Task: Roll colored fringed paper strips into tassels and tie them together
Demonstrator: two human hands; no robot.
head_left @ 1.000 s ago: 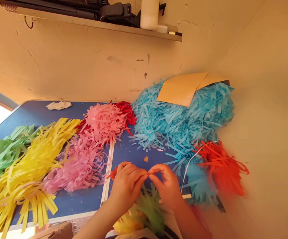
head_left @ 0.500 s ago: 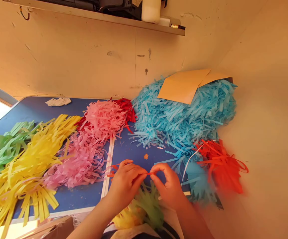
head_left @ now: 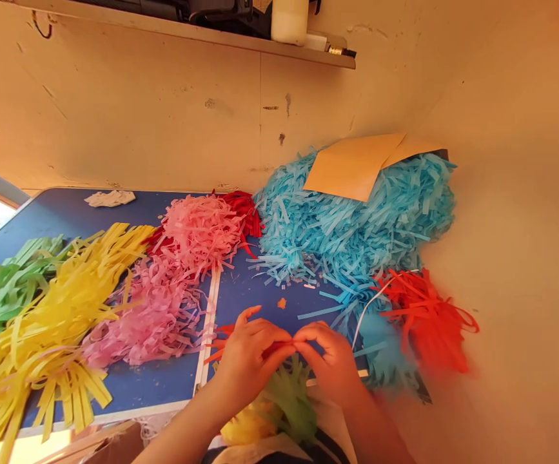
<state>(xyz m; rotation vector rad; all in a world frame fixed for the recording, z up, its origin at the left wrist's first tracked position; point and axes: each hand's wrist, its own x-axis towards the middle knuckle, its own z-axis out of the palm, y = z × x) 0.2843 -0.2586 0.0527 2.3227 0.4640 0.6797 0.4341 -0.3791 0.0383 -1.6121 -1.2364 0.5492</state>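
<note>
My left hand (head_left: 254, 351) is closed in a pinch on a red-orange tissue paper tassel (head_left: 220, 341), whose cut strips fan out to the left behind the hand. Its gathered middle runs between my two hands. My right hand (head_left: 330, 357) pinches the other end of it, fingertips meeting those of the left. Below the hands, near my lap, lie a green tissue tassel (head_left: 291, 396) and a yellow tissue tassel (head_left: 250, 422). Beyond my right hand, a white string (head_left: 367, 309) runs down past a blue fringe and red tissue tassels (head_left: 434, 316).
A big heap of light blue fringed tissue (head_left: 356, 225) lies against the wall under an orange-tan sheet (head_left: 351, 164). Pink tassels (head_left: 202, 232), yellow fringe (head_left: 66, 303) and green fringe (head_left: 13, 283) cover the left of the blue table (head_left: 153, 393). Overhead is a shelf (head_left: 211, 38).
My fingertips have come together, and the red-orange twisted stretch between them is now mostly covered. The view has shifted slightly; the heaps lie as before.
</note>
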